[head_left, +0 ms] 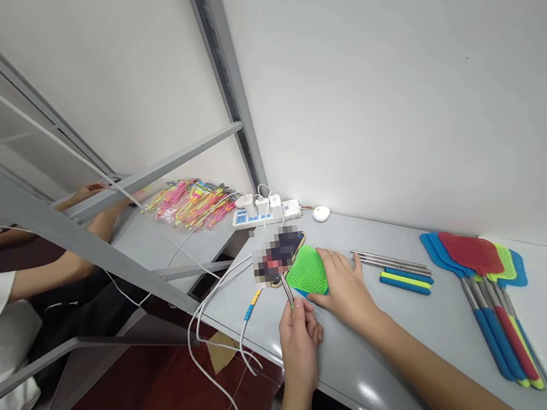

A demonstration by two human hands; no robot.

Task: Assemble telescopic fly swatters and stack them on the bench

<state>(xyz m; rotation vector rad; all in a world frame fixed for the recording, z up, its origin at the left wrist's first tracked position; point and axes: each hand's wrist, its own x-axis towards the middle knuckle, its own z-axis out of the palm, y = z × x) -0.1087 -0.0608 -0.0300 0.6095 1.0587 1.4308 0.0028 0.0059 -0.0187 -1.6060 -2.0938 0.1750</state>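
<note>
My left hand (pixel 301 336) is closed, its thumb and fingers pinching a thin metal rod (pixel 287 289) that points up toward the phone. A bit of green shows at the fingertips. Beside it, my right hand (pixel 345 286) grips the right edge of a green mesh fly swatter head (pixel 307 271), thumb at the near side and fingers at the far side. A blue edge peeks out beneath the green head. Further right lie several loose metal rods (pixel 392 262) and blue and yellow-green handles (pixel 405 280). A phone (pixel 284 250), partly blurred out, rests behind the green head.
Assembled fly swatters (pixel 486 291) are piled at the right. A power strip (pixel 292 210) with chargers and a round white case (pixel 322 213) sit by the wall. White cables (pixel 210 301) hang over the left edge. Past the metal frame (pixel 124 258), another person's arm (pixel 60 272) reaches near bagged colourful items (pixel 192 202).
</note>
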